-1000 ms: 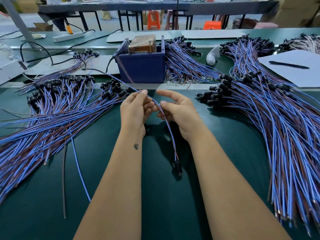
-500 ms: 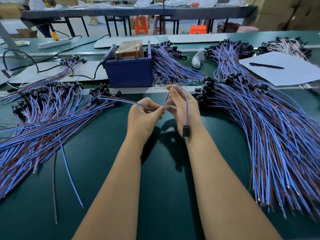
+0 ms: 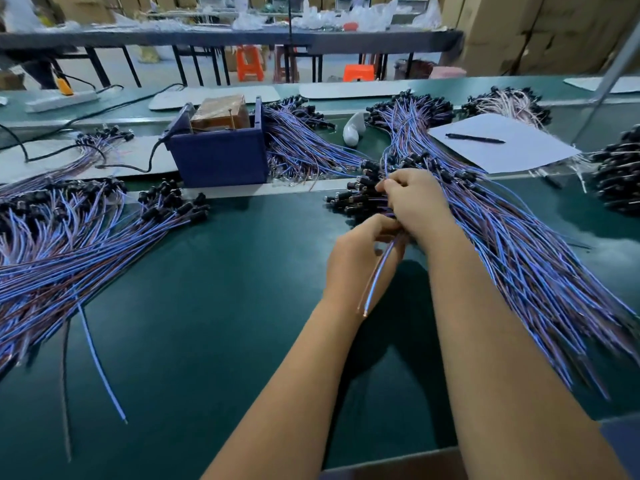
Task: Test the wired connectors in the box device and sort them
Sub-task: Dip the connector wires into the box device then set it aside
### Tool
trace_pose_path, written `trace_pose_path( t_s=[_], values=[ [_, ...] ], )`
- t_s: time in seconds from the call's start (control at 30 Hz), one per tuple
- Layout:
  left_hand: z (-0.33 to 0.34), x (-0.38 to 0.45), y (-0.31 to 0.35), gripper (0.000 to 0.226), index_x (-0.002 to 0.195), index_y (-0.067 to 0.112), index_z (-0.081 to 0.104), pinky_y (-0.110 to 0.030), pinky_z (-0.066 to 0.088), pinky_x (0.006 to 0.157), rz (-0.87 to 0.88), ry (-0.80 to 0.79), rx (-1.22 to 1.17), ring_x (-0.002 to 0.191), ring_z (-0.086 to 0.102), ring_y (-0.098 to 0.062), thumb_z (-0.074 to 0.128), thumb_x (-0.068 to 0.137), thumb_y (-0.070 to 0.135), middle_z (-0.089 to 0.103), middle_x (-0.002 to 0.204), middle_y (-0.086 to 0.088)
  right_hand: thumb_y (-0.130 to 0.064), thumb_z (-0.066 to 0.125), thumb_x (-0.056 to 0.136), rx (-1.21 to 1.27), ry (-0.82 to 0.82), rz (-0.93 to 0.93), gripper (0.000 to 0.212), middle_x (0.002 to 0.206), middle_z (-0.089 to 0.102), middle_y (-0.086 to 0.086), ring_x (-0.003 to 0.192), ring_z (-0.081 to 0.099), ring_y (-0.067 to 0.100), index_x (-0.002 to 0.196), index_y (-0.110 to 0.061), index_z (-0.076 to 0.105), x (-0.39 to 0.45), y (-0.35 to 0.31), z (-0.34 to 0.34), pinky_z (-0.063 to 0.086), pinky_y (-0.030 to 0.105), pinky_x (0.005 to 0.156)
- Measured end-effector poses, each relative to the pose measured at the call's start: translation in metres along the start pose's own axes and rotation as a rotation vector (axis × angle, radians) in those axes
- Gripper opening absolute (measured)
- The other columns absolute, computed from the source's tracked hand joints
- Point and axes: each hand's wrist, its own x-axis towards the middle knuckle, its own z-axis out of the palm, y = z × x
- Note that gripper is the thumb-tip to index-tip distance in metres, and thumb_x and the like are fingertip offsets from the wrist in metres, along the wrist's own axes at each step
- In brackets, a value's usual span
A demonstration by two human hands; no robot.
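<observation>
1. Blue-and-brown wired connector [image 3: 379, 271] was pinched in the curled left hand [image 3: 356, 261], its bare ends pointing toward the table's near edge.
2. The right hand [image 3: 415, 202] gripped connectors in the right-side pile [image 3: 519, 258].
3. The blue box device [image 3: 221, 154] stood near the table's [image 3: 214, 323] far edge.

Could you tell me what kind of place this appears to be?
Most likely a factory assembly or test line. Large bundles of blue and brown wired connectors lie across a long green workbench, a blue box device stands at its far edge, and stacked cardboard cartons stand behind further benches.
</observation>
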Motion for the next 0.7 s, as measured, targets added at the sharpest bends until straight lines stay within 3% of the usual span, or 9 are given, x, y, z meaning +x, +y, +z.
trace_pose_path(
  t_s=[0.1, 0.23, 0.37, 0.43, 0.53, 0.6, 0.7],
  values=[
    [0.014, -0.006, 0.007, 0.022, 0.098, 0.018, 0.074, -0.033, 0.053, 0.083, 0.066, -0.129, 0.064, 0.088, 0.066, -0.013, 0.064, 0.083, 0.005, 0.074, 0.097, 0.006, -0.017, 0.049, 0.096, -0.252, 0.012, 0.003, 0.026, 0.075, 0.062, 0.015, 0.069, 0.052, 0.030, 0.095, 0.000, 0.069, 0.001, 0.012, -0.027, 0.040, 0.037, 0.064],
    [0.023, -0.010, 0.008, 0.023, 0.097, 0.019, 0.075, -0.026, 0.049, 0.085, 0.074, -0.220, 0.132, 0.093, 0.063, -0.009, 0.062, 0.084, 0.005, 0.074, 0.098, 0.007, -0.014, 0.051, 0.094, -0.477, 0.043, 0.093, 0.024, 0.100, 0.066, 0.025, 0.089, 0.061, 0.039, 0.100, 0.002, 0.067, -0.001, 0.026, -0.046, 0.052, 0.046, 0.079],
    [0.021, -0.007, 0.005, 0.024, 0.094, 0.019, 0.075, -0.010, 0.042, 0.076, 0.001, -0.204, 0.113, 0.085, 0.061, 0.001, 0.060, 0.083, 0.005, 0.073, 0.094, 0.011, -0.018, 0.054, 0.092, -0.611, 0.101, 0.198, 0.036, 0.131, 0.052, 0.022, 0.121, 0.046, 0.040, 0.126, -0.006, 0.054, -0.004, 0.026, -0.043, 0.042, 0.046, 0.097],
    [0.019, -0.006, 0.004, 0.023, 0.090, 0.022, 0.073, -0.014, 0.042, 0.070, -0.056, -0.163, 0.089, 0.072, 0.056, 0.005, 0.058, 0.083, 0.006, 0.070, 0.086, 0.015, -0.020, 0.055, 0.091, -0.673, 0.180, 0.169, 0.042, 0.137, 0.044, 0.022, 0.126, 0.039, 0.039, 0.130, -0.008, 0.050, -0.007, 0.016, -0.034, 0.035, 0.045, 0.103],
    [0.012, 0.000, 0.002, 0.023, 0.085, 0.024, 0.070, -0.021, 0.044, 0.069, -0.096, -0.015, 0.100, 0.076, 0.060, -0.007, 0.054, 0.087, 0.007, 0.069, 0.084, 0.009, -0.020, 0.056, 0.088, -0.692, 0.269, 0.034, 0.040, 0.132, 0.047, 0.017, 0.123, 0.039, 0.036, 0.127, -0.014, 0.054, -0.010, -0.008, -0.012, 0.033, 0.042, 0.102],
    [0.003, 0.005, -0.002, 0.028, 0.070, 0.023, 0.063, -0.020, 0.036, 0.056, -0.150, 0.117, 0.133, 0.077, 0.056, -0.019, 0.052, 0.087, 0.004, 0.066, 0.076, -0.001, -0.022, 0.055, 0.089, -0.577, 0.268, -0.113, 0.034, 0.122, 0.055, 0.012, 0.115, 0.046, 0.032, 0.123, -0.018, 0.059, -0.012, -0.023, 0.010, 0.037, 0.039, 0.096],
    [-0.016, 0.009, -0.010, 0.039, 0.055, 0.022, 0.038, -0.028, 0.021, 0.048, -0.268, 0.278, 0.256, 0.072, 0.053, -0.030, 0.052, 0.087, 0.007, 0.052, 0.064, -0.001, -0.020, 0.053, 0.093, 0.017, 0.055, -0.169, 0.017, 0.084, 0.063, -0.003, 0.081, 0.057, 0.016, 0.105, -0.018, 0.064, -0.020, -0.042, 0.051, 0.046, 0.034, 0.079]
  ],
)
